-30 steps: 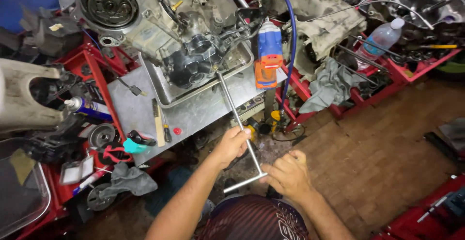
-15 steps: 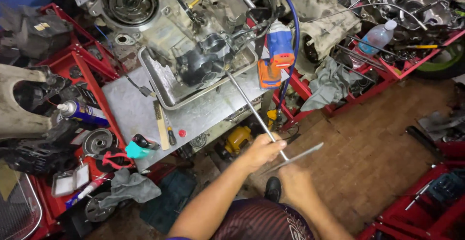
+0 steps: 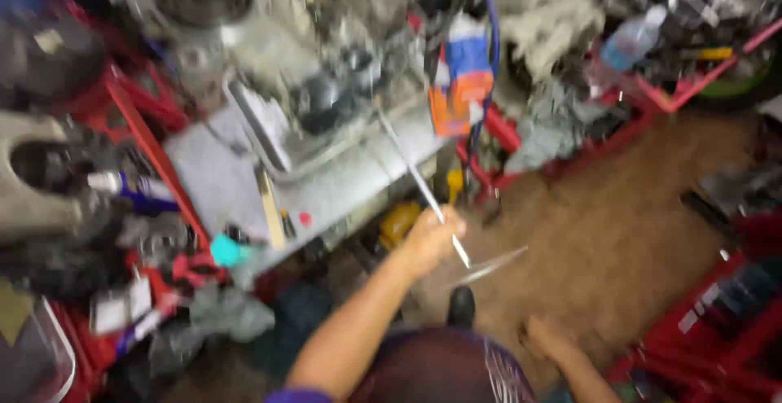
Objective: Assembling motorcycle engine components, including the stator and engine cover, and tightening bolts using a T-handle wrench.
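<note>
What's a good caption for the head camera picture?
Left hand grips a long T-handle wrench reaching into an engine; right hand hangs free.

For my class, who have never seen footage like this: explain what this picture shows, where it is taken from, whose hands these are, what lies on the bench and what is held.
The picture comes from a camera worn on a person's head, looking down, and it is blurred. The two bare hands are that person's own. The left hand grips a long metal T-handle wrench, whose shaft runs up to an engine sitting in a metal tray on a grey bench. The right hand is lower down, apart from the wrench, holding nothing. Behind the tray stands a blue and orange bottle; near the bench's front edge lies a teal object. Below is brown floor.
</note>
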